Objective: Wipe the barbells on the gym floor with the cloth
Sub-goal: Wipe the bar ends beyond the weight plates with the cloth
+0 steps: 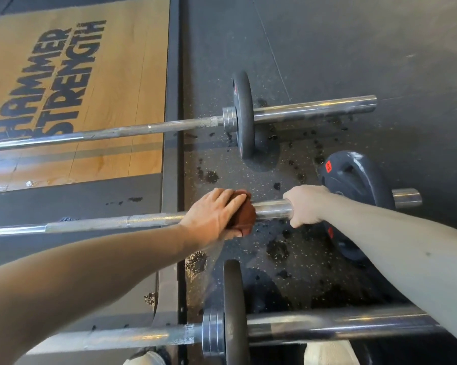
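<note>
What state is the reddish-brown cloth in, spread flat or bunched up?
Bunched up. The reddish-brown cloth sits wadded against the middle steel barbell, gripped under the left hand.

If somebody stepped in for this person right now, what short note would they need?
The left hand holds the brown cloth around the middle barbell, where shaft meets sleeve. The right hand grips its sleeve beside the black plate. The far barbell and near barbell lie untouched. Which bars are finished cannot be told.
</note>
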